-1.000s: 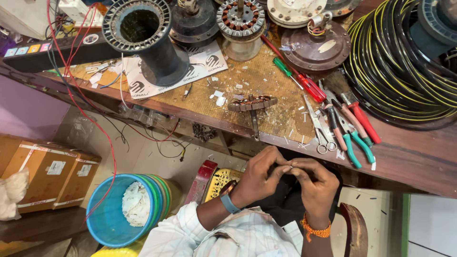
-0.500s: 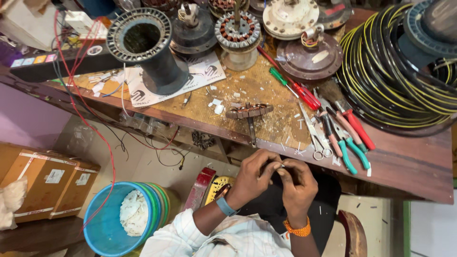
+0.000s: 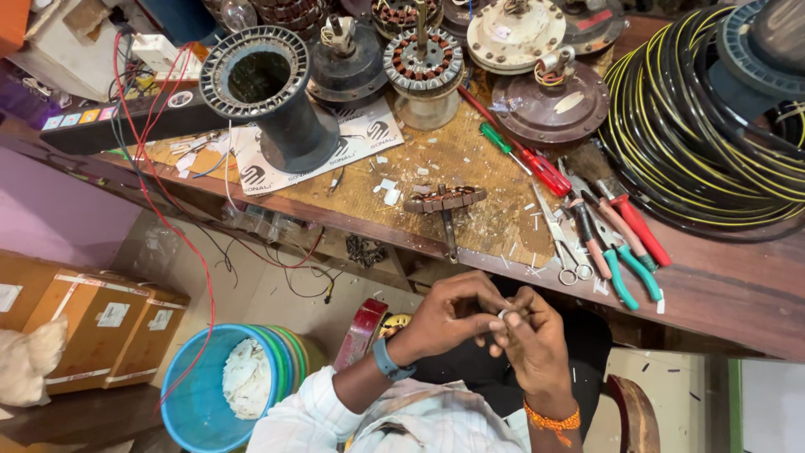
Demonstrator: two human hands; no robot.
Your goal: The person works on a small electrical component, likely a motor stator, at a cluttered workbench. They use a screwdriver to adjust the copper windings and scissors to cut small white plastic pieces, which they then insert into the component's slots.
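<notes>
My left hand (image 3: 444, 323), with a blue band on its wrist, and my right hand (image 3: 535, 344), with an orange thread on its wrist, meet in front of my lap, just below the workbench edge (image 3: 713, 315). Their fingertips pinch a small white piece (image 3: 503, 315) between them, and fingers hide most of it. Nearest on the bench above lies a small wound rotor on a shaft (image 3: 444, 201). Scissors (image 3: 560, 243) and pliers with green and red handles (image 3: 620, 252) lie to the right of it.
The bench carries a tall black spool (image 3: 272, 101), motor stators (image 3: 423, 63), screwdrivers (image 3: 520, 155) and a big coil of black and yellow wire (image 3: 696, 134). Below to the left stand stacked blue tubs (image 3: 201, 403) and cardboard boxes (image 3: 101, 323). Red wire (image 3: 180, 243) hangs down.
Both hands stay joined in front of me, fingers shifting slightly on the small white piece. The view has tilted a little, so the bench sits lower in the frame.
</notes>
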